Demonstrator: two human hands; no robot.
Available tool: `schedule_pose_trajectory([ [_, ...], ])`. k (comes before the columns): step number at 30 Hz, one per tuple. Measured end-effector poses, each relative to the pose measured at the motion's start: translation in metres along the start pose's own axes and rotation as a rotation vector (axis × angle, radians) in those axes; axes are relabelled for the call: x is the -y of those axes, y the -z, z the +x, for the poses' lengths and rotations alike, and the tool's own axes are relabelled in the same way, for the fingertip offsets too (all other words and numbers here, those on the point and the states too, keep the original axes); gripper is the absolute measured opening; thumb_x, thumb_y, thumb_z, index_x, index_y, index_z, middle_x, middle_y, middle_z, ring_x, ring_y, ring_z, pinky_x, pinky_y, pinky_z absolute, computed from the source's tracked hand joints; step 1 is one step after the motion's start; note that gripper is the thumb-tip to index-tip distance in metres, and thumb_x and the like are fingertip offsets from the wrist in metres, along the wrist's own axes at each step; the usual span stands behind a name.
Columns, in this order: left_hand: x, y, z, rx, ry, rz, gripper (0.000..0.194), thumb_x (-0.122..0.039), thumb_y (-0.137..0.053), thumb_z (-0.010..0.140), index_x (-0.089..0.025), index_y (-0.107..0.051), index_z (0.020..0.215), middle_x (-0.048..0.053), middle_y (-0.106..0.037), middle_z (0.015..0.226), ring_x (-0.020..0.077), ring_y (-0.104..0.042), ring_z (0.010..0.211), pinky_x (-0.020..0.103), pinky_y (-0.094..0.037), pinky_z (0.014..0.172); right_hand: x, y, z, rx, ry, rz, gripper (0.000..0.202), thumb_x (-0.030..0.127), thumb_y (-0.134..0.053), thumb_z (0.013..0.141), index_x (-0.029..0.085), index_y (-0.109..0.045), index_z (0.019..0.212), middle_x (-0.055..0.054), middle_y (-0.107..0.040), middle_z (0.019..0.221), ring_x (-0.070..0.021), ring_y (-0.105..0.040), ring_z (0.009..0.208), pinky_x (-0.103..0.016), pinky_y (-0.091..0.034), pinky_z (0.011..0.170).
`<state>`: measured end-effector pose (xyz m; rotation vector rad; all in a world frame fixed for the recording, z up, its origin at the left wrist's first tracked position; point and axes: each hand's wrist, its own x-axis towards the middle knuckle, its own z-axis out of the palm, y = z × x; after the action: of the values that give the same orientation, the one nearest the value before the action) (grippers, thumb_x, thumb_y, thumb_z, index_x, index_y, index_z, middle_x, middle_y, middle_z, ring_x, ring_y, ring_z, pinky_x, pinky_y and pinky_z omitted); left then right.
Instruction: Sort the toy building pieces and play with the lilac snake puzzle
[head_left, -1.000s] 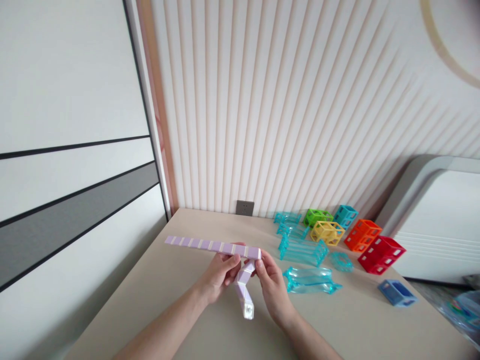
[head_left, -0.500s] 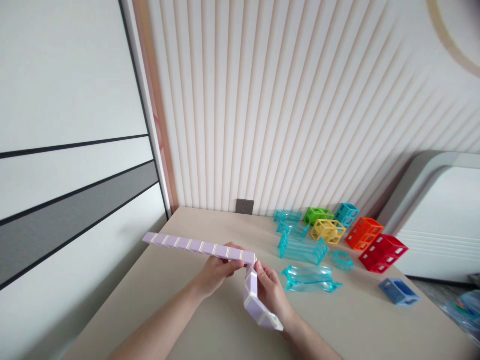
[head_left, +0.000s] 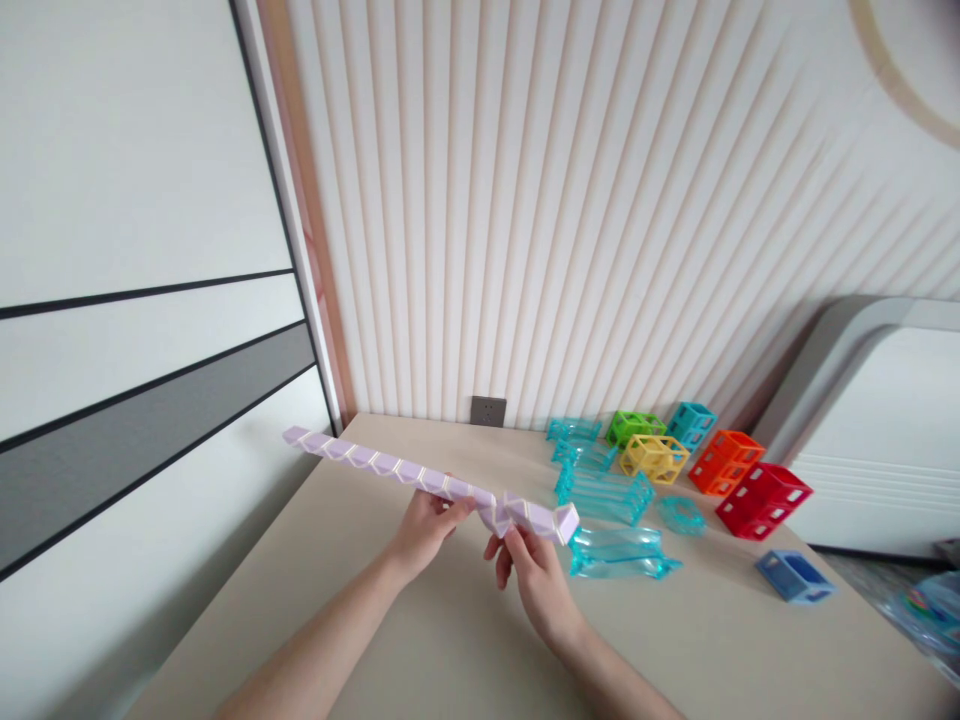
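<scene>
A long lilac snake puzzle (head_left: 397, 468) with white joints is held up over the table, slanting down from left to right. Its left stretch is straight. Near the right end a kink shows, with a short section beyond it. My left hand (head_left: 427, 525) is closed around the straight part, thumb in front. At the kink, my right hand (head_left: 536, 575) has its thumb against the puzzle from below; the lower fingers are curled and slightly apart. Part of its grip is hidden behind the puzzle.
On the table (head_left: 420, 640), clear teal plastic pieces (head_left: 622, 553) lie to the right. Behind them stand green (head_left: 634, 428), yellow (head_left: 652, 457), teal (head_left: 690, 425), orange (head_left: 726, 462) and red (head_left: 763, 500) open-sided blocks. A blue block (head_left: 795, 577) sits near the right edge. A ribbed wall (head_left: 450, 250) rises behind.
The puzzle's right section, which hung downward, has turned up and now points right. My right hand's fingers have loosened and shifted below the puzzle. The left end has risen slightly.
</scene>
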<state>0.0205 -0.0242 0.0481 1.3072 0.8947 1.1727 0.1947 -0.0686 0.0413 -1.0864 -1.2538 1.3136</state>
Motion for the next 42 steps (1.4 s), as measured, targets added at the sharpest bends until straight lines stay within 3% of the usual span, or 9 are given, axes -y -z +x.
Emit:
schedule_pose_trajectory([
  [3,0.003,0.002,0.0,-0.093,-0.053,0.085,0.037,-0.052,-0.073,0.081,-0.019,-0.056,0.078,-0.007,-0.044,0.06,0.0097,-0.038,0.053,0.024,-0.031,0.052,0.0,0.002,0.003,-0.078,0.066,-0.032,0.057,0.073,-0.069,0.074,0.019,-0.066,0.092,-0.002,-0.064,0.072,-0.0151,-0.057,0.056,-0.028,-0.044,0.055],
  [7,0.001,0.003,-0.003,-0.052,-0.094,0.19,0.028,-0.045,-0.07,0.085,-0.019,-0.061,0.084,-0.003,-0.055,0.069,0.0137,-0.049,0.064,0.026,-0.039,0.062,0.001,0.005,0.006,-0.105,0.102,-0.04,0.057,0.066,-0.074,0.076,0.017,-0.067,0.104,-0.005,-0.068,0.077,-0.0193,-0.064,0.065,-0.03,-0.048,0.06],
  [11,-0.003,0.002,-0.005,0.047,-0.084,0.201,0.026,-0.043,-0.07,0.086,-0.018,-0.064,0.089,0.001,-0.063,0.08,0.0176,-0.057,0.076,0.028,-0.044,0.071,-0.003,0.008,0.009,-0.175,0.142,-0.072,0.055,0.068,-0.07,0.078,0.015,-0.07,0.092,-0.007,-0.07,0.073,-0.021,-0.064,0.066,-0.031,-0.049,0.064],
  [14,-0.003,0.003,-0.005,0.07,-0.074,0.191,0.028,-0.046,-0.07,0.086,-0.018,-0.065,0.09,-0.001,-0.059,0.076,0.0155,-0.053,0.069,0.027,-0.042,0.067,-0.003,0.01,0.008,-0.172,0.175,-0.15,0.053,0.068,-0.065,0.083,0.016,-0.069,0.079,-0.007,-0.068,0.067,-0.0209,-0.063,0.066,-0.031,-0.047,0.064],
  [21,-0.003,0.002,-0.007,0.208,-0.003,0.07,0.035,-0.049,-0.076,0.081,-0.018,-0.066,0.092,-0.005,-0.051,0.066,0.0114,-0.043,0.059,0.024,-0.032,0.055,0.002,0.014,0.005,-0.221,0.178,-0.16,0.059,0.073,-0.053,0.088,0.017,-0.067,0.073,-0.003,-0.063,0.058,-0.0176,-0.055,0.057,-0.029,-0.042,0.059],
  [24,0.002,-0.002,-0.008,0.234,0.018,0.034,0.037,-0.051,-0.076,0.08,-0.018,-0.066,0.093,-0.006,-0.05,0.064,0.0105,-0.042,0.056,0.023,-0.032,0.052,0.004,0.014,0.008,-0.213,0.159,-0.099,0.062,0.077,-0.052,0.085,0.018,-0.066,0.073,-0.002,-0.061,0.053,-0.0169,-0.053,0.055,-0.028,-0.041,0.057],
  [31,0.012,-0.007,-0.005,0.164,0.041,-0.114,0.041,-0.052,-0.078,0.077,-0.017,-0.065,0.093,-0.003,-0.057,0.068,0.0097,-0.046,0.053,0.023,-0.036,0.048,0.001,0.009,0.01,-0.134,0.035,0.082,0.062,0.077,-0.059,0.082,0.015,-0.067,0.084,-0.001,-0.064,0.053,-0.0135,-0.055,0.048,-0.025,-0.04,0.053],
  [38,0.01,0.003,-0.004,0.288,0.052,-0.191,0.041,-0.052,-0.081,0.075,-0.016,-0.066,0.087,-0.003,-0.055,0.062,0.0104,-0.048,0.054,0.023,-0.037,0.05,-0.001,0.006,0.005,0.026,-0.099,0.268,0.06,0.074,-0.06,0.083,0.017,-0.059,0.1,0.002,-0.064,0.054,-0.0139,-0.058,0.041,-0.024,-0.041,0.046],
  [42,0.014,-0.001,-0.005,0.315,0.071,-0.255,0.044,-0.049,-0.081,0.077,-0.016,-0.061,0.098,0.001,-0.066,0.068,0.0131,-0.057,0.056,0.023,-0.037,0.051,0.004,0.002,0.003,-0.007,-0.039,0.238,0.058,0.075,-0.059,0.083,0.018,-0.056,0.098,0.001,-0.067,0.059,-0.014,-0.06,0.042,-0.023,-0.04,0.046],
])
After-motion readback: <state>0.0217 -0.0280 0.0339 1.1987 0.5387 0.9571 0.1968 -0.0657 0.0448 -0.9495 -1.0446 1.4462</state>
